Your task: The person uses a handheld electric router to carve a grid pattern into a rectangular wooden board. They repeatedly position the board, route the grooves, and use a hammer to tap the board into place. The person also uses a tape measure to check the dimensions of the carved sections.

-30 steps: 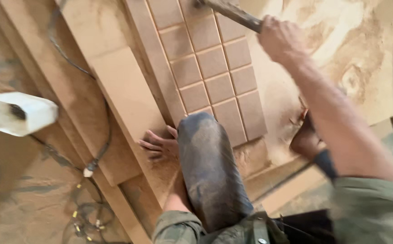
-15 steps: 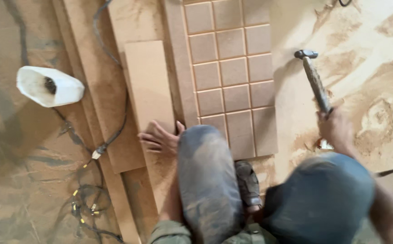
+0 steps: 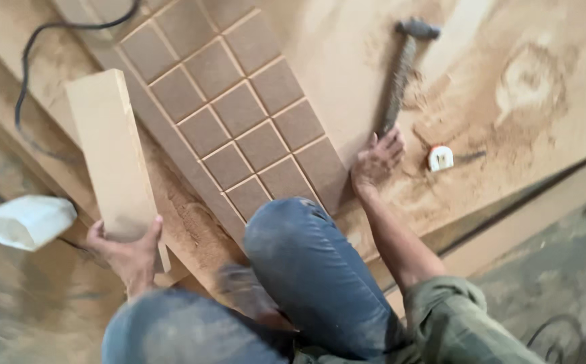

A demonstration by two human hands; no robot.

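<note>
Left grip (image 3: 128, 246) clasps a plank (image 3: 112, 158); right grip (image 3: 376, 160) seemingly loose on hammer (image 3: 401, 74), near grid panel (image 3: 232, 114).

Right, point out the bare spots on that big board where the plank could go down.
Bare, dusty patch on the big board: right of the hammer, above the tape measure. Another between the grid panel and the hammer. Crowded near the knee, right hand and left hand holding the plank.

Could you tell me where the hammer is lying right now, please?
In the head view the hammer lies on the dusty board at upper right, right of the grooved panel, its handle end under the right hand.
</note>
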